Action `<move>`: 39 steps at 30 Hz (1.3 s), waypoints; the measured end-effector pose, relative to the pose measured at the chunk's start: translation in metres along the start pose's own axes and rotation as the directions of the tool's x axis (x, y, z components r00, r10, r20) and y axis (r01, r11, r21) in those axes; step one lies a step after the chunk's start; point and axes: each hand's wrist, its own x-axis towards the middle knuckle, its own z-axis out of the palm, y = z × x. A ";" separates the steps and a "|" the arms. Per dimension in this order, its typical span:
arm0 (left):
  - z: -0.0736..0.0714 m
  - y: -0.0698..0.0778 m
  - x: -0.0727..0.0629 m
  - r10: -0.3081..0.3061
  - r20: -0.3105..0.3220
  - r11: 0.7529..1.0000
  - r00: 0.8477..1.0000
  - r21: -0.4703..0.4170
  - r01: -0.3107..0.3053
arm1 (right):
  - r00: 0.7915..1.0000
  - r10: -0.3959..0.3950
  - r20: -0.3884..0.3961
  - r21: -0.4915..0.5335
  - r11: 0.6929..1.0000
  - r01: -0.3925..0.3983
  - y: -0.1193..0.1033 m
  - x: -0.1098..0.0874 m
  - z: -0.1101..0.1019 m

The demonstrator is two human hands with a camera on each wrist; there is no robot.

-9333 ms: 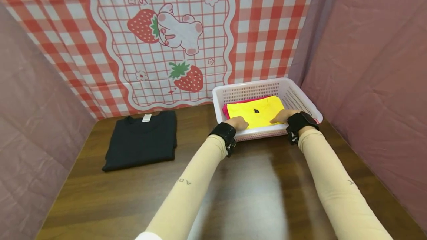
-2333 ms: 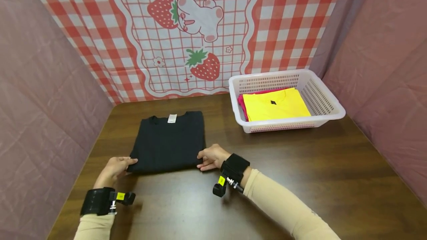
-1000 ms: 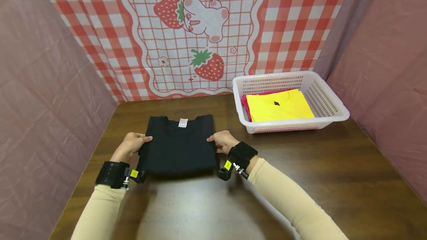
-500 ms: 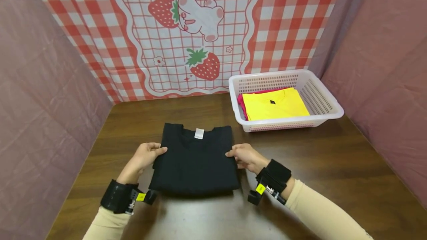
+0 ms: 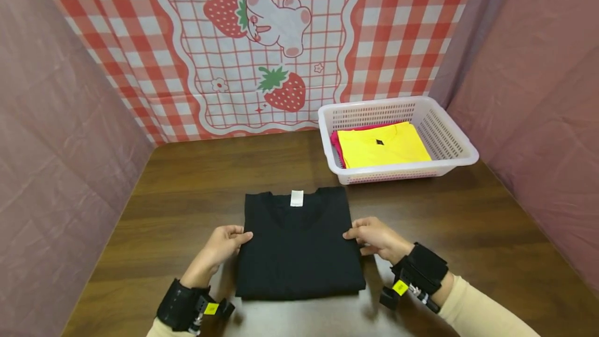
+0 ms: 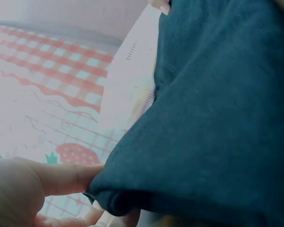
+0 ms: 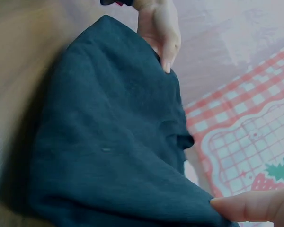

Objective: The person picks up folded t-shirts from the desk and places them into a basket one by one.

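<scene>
Between my two hands is a black folded T-shirt [image 5: 299, 254], its white neck label [image 5: 297, 198] on the far side. My left hand [image 5: 217, 248] pinches its left edge, thumb on top and fingers underneath. On the opposite edge my right hand [image 5: 376, 237] grips the cloth the same way. In the left wrist view the shirt's cloth [image 6: 203, 123] bulges over the fingers below the thumb. The right wrist view shows the shirt [image 7: 109, 127] with its near edge under the right thumb [image 7: 251, 205] and the left hand [image 7: 162, 28] at the far edge.
A white perforated basket [image 5: 407, 169] stands at the back right of the brown table [image 5: 201, 170]. In it lies a folded yellow shirt [image 5: 383, 150] over a pink-red one [image 5: 335, 141]. A red checked cloth [image 5: 383, 30] hangs behind, with pinkish curtains [image 5: 529, 92] at the sides.
Earlier both hands were at the basket while the black T-shirt lay at the left. They then took hold of the shirt's sides and brought it right and nearer.
</scene>
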 end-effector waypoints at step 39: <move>0.032 -0.019 0.010 -0.034 0.104 0.999 0.994 -0.019 0.037 | 0.997 0.028 0.075 0.041 0.999 -0.031 0.038 0.001 -0.032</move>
